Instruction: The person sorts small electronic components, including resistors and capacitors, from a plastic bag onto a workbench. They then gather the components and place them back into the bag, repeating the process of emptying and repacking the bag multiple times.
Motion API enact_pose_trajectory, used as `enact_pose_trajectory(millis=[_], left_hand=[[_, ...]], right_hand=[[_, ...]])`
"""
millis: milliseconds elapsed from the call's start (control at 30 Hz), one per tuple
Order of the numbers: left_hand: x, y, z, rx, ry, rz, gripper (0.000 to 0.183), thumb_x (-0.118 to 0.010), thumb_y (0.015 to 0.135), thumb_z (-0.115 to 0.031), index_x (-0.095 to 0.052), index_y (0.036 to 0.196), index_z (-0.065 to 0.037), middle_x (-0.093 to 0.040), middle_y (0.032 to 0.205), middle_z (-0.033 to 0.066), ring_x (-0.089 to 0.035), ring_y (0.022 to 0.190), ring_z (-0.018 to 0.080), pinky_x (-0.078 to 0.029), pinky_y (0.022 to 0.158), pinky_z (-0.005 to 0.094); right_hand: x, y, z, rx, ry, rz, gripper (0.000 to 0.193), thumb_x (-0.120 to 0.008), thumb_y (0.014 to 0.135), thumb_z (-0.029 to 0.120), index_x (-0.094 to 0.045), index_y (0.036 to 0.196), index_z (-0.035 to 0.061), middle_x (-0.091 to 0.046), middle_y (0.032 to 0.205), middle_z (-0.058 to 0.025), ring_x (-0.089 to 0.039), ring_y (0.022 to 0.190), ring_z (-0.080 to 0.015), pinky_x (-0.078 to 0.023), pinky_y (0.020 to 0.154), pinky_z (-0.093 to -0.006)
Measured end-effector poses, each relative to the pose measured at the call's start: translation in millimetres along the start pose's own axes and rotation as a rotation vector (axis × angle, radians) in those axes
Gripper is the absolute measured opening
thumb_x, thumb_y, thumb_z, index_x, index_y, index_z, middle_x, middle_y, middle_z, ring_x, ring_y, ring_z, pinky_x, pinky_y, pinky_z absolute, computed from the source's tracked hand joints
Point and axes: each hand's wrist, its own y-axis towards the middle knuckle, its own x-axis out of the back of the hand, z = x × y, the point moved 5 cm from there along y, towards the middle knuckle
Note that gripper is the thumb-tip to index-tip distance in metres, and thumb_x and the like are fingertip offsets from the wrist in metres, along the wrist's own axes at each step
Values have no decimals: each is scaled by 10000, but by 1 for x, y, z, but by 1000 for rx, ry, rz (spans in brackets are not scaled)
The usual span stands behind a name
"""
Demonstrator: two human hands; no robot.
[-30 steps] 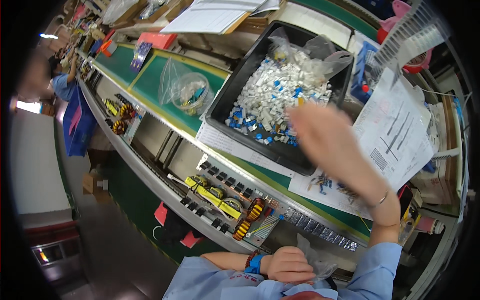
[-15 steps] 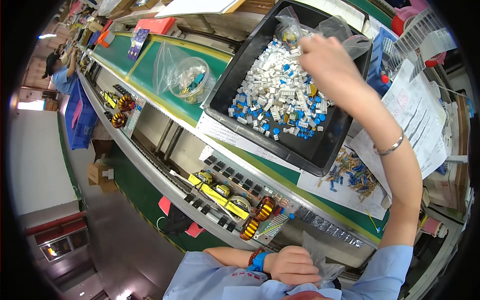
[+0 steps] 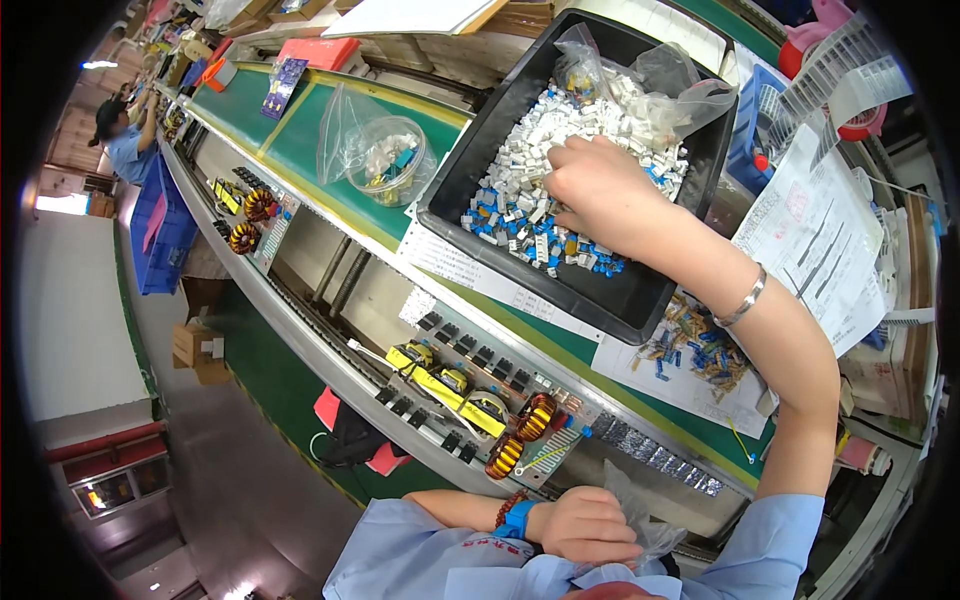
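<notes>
My right hand point(image 3: 600, 188) is down in a black tray point(image 3: 545, 292), over a heap of small white connectors point(image 3: 515, 175) and blue components. Its fingers curl into the heap, and their tips are hidden, so I cannot make out what they hold. Clear plastic bags point(image 3: 690, 105) lie in the far part of the tray, one with small parts inside. Close to my body, my left hand point(image 3: 588, 525) is closed on a crumpled clear plastic bag point(image 3: 648, 520). A blue band circles the left wrist and a silver bangle the right.
A circuit board point(image 3: 470, 395) with copper coils and yellow-taped transformers rests on the rail before me. A clear round tub point(image 3: 390, 165) of parts stands left of the tray. Blue and tan components point(image 3: 705, 350) lie on paper at the tray's near right. A person point(image 3: 128, 150) works far left.
My right hand has come nearer and left, from the bags at the tray's far end down onto the connector heap. The bags are now uncovered. My left hand has stayed put.
</notes>
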Motion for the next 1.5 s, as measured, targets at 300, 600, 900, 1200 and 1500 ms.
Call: enact_pose_trajectory(millis=[300,600,900,1200,1500], left_hand=[[2,-3,-2,-26,-5,65,241,-694,743,-137,-642,946,-18,-625,942,91,-582,742,193,-456,627,311],[11,-2,-4,-4,-20,146,257,-674,746,-123,-617,979,-32,-621,981,71,-588,775,209,-460,648,326],[4,-1,-3,66,121,84,384,-796,606,-165,-596,927,-100,-592,847,29,-559,694,210,-435,606,317],[-2,9,-33,21,212,55,507,-805,589,-100,-534,1017,-95,-601,860,53,-545,675,230,-428,588,317],[-8,-6,-60,11,294,84,476,-800,580,-89,-559,990,-68,-586,814,58,-546,651,231,-421,574,317]], right_hand=[[11,-4,-16,-214,316,-63,81,-614,654,36,-627,732,19,-610,741,-164,-598,770,-313,-479,703,-387],[109,-139,34,-528,658,-421,72,-659,743,27,-616,797,7,-587,761,-46,-525,675,-114,-429,613,-241],[26,-352,76,-1087,66,-326,102,-645,721,26,-600,811,40,-558,789,-75,-569,780,-242,-438,681,-317],[22,-310,74,-946,84,-428,186,-537,799,60,-594,958,-18,-574,1008,-165,-551,944,-333,-445,804,-395],[31,-280,8,-967,103,-374,318,-472,821,61,-504,1112,-62,-510,1136,-250,-512,1024,-387,-431,868,-412]])
